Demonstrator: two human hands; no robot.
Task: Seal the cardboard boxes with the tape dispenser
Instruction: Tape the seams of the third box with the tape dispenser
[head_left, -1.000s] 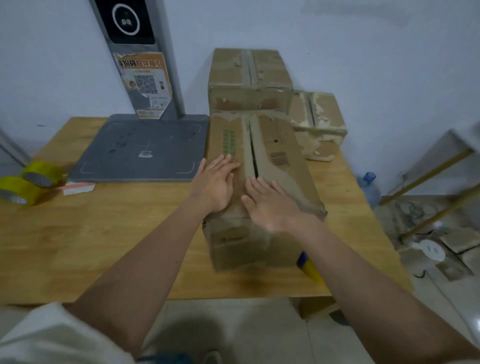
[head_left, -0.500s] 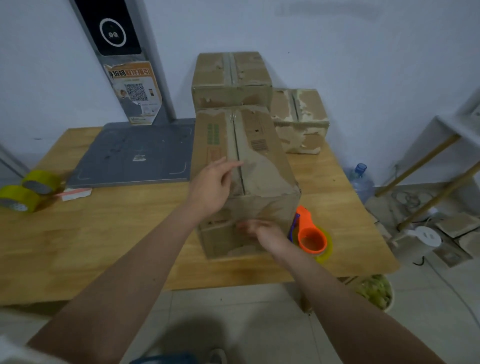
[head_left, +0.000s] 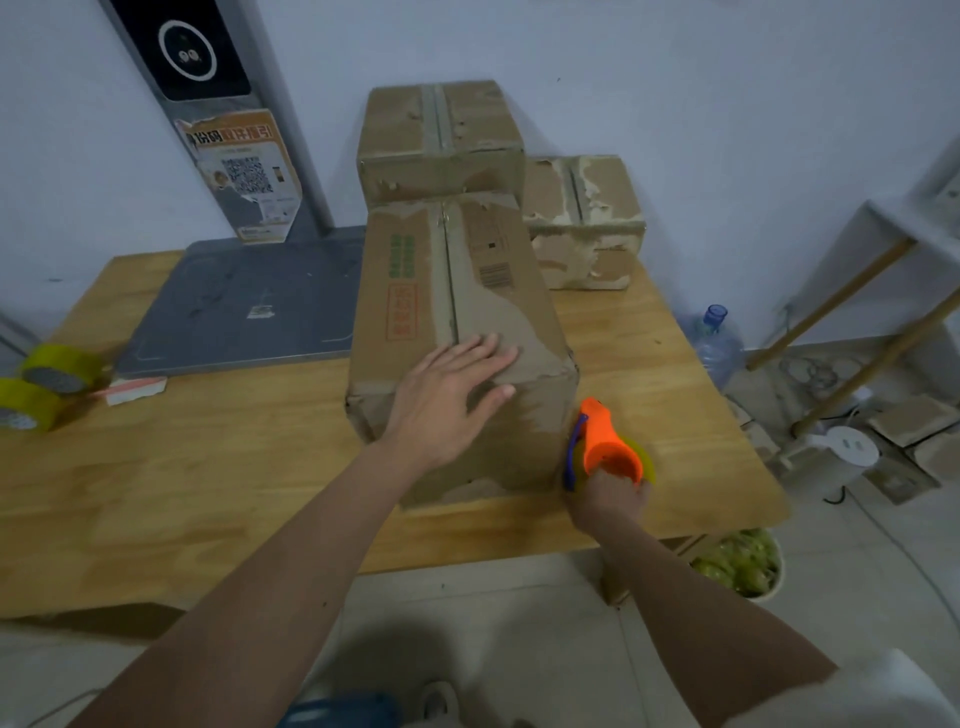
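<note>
A long worn cardboard box (head_left: 452, 291) lies on the wooden table (head_left: 208, 467), its two top flaps meeting along a centre seam. My left hand (head_left: 447, 400) rests flat with spread fingers on the near end of the box top, across the seam. My right hand (head_left: 608, 499) grips the orange tape dispenser (head_left: 605, 447), which sits on the table just right of the box's near corner. Two more cardboard boxes stand behind: a taller one (head_left: 441, 140) against the wall and a torn one (head_left: 582, 218) at the back right.
A grey platform scale (head_left: 244, 306) with a post lies at the back left. Two yellow tape rolls (head_left: 36, 384) sit at the table's left edge. Off the right edge stand a water bottle (head_left: 717, 343), a bucket of green items (head_left: 743, 561) and a white shelf frame.
My right hand left the box front and closed on the orange tape dispenser to the right. My left hand slid toward the near end of the box top.
</note>
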